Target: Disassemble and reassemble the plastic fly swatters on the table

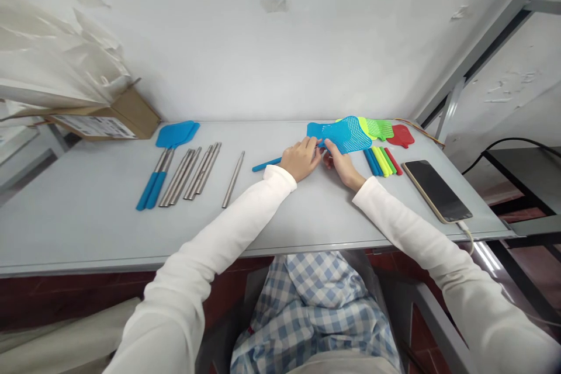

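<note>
A blue perforated fly swatter head [350, 135] lies at the back of the table, its neck between my two hands. Closed around the shaft side is my left hand [301, 159], and a blue handle [266, 165] sticks out to its left. The shaft itself is hidden by my fingers. My right hand [342, 166] pinches the neck of the blue head. Yellow-green [364, 127], green [381, 129] and red [400, 136] swatter heads lie beyond it. Nearest to my left forearm is a single metal rod [234, 179].
Several metal rods [188, 177] and blue-handled fly swatters [158, 178] lie at left. Coloured handles [383, 161] sit right of my right hand, near a phone [437, 190] with a cable. An opened cardboard box [127, 114] stands back left, against the wall.
</note>
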### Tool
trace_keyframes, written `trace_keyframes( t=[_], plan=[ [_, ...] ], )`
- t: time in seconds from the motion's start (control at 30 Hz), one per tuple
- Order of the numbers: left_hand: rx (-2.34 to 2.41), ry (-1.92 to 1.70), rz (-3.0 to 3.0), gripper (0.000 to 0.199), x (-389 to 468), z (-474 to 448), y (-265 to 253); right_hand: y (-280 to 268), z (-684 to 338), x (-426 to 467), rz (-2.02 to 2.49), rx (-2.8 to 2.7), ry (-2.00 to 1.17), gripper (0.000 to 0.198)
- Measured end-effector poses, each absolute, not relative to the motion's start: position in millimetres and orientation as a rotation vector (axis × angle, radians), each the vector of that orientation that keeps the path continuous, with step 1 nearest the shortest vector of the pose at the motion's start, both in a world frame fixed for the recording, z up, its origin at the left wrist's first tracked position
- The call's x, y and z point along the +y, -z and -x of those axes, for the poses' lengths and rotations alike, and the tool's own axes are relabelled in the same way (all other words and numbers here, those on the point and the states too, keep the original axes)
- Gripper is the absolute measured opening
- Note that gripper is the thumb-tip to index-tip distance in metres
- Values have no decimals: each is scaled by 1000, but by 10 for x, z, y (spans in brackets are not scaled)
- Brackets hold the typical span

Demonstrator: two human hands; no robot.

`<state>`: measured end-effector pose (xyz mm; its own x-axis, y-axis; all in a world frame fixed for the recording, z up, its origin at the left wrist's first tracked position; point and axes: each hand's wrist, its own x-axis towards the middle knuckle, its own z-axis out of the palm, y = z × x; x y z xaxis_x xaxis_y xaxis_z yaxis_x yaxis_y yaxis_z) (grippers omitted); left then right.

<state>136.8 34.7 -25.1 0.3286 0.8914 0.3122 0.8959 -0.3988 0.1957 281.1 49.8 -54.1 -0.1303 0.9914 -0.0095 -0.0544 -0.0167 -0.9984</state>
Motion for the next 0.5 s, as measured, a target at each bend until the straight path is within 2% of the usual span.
trace_keyframes(
  t=[0.1, 0.5],
  plan=[
    [-1780, 576, 2585, 36, 342, -1368, 237, 533, -2809, 487, 1133, -1258, -1232, 53],
    [-1814, 552, 2593, 34, 336, -1356, 195, 493, -2807, 419, 1223, -1369, -1145, 57]
  ],
)
